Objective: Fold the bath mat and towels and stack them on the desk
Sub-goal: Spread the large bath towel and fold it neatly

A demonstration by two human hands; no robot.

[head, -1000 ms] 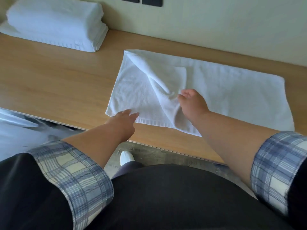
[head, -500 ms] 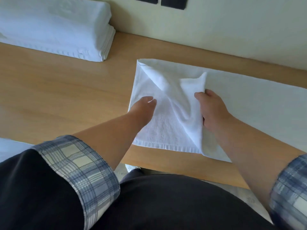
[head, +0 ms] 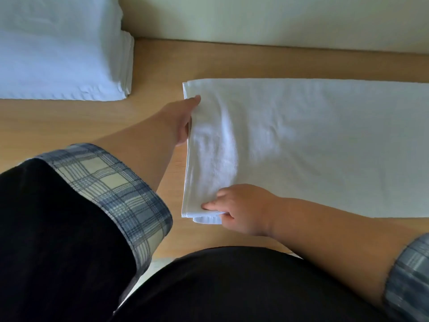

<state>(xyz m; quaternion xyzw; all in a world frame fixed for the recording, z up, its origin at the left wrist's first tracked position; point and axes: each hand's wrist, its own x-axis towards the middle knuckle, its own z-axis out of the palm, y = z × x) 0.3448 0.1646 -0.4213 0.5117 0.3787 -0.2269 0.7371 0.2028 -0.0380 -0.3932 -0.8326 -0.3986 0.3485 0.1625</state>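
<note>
Both hands hold the left end of the white towel [head: 313,140]: left hand [head: 181,122] grips the far corner, right hand [head: 243,210] pinches the near one. It lies flat on the counter [head: 69,122], maybe half folded. A folded pile [head: 58,54] sits nearby, so some look done.

The bunched flap the right hand [head: 241,210] had lifted at frame centre was laid flat, leaving the towel [head: 301,140] smooth. That hand dropped to pinch its lower-left corner; the left hand [head: 181,122] shifted up to grip the folded left edge.
</note>
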